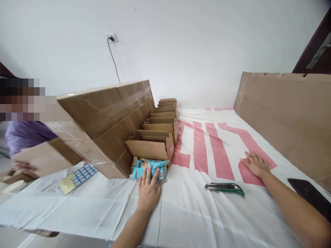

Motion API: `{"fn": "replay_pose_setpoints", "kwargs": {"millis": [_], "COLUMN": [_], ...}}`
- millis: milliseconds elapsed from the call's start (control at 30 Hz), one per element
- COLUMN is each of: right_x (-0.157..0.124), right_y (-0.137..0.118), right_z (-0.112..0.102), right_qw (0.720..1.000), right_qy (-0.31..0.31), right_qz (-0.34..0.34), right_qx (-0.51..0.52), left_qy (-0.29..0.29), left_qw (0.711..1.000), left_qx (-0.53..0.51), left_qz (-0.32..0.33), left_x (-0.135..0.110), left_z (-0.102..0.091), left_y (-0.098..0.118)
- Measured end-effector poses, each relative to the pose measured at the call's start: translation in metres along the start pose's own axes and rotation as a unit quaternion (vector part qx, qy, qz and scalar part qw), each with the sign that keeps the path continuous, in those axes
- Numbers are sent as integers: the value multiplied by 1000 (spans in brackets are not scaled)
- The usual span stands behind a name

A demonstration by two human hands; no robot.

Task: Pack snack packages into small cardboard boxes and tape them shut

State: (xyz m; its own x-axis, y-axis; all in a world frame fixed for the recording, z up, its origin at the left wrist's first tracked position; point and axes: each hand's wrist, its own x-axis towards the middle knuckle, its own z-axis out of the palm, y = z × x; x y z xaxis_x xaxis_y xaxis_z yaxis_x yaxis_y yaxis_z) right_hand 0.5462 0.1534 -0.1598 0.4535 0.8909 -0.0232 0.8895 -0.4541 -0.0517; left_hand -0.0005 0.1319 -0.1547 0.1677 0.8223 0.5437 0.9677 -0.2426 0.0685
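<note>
My left hand [148, 191] reaches forward, fingers spread, with its fingertips on a blue snack packet [150, 166]. The packet lies against the front of the nearest open cardboard box [147, 148]; whether more packets are under it I cannot tell. Palm down, my right hand [255, 164] rests on the red-printed white cloth [224, 151], fingers spread and holding nothing. Between my hands, closer to the right one, lies a green utility knife [224, 187] with its tip pointing left.
Several open boxes run back to the wall beside stacked sealed cartons [111, 127]. A cardboard panel [287, 117] stands at right, near a dark phone [310, 196]. A sticker sheet [79, 177] lies left. At far left, a person in purple holds a cardboard box [49, 156].
</note>
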Motion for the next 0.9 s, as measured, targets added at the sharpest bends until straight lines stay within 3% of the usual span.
{"fn": "replay_pose_setpoints", "kwargs": {"millis": [433,533,633,733,800,900], "right_x": [-3,-1,4,11,14,16], "right_y": [-1,1,5,11,14,15], "right_z": [-2,1,7,15,20,27], "right_qw": [1000,1000,1000,1000,1000,997], "right_qy": [9,11,12,10,11,61], "right_qz": [-13,-10,-5,-2,-2,0], "right_qx": [18,21,18,13,16,54], "left_qy": [39,71,75,46,55,106], "left_qw": [997,993,987,983,983,988], "left_qx": [-64,-97,-129,-151,-144,-102], "left_qz": [8,22,59,96,100,57], "left_x": [-4,-10,-23,-36,-36,-25], "left_z": [-2,-13,-43,-91,-126,-173], "left_y": [-4,3,15,16,1,-42]}}
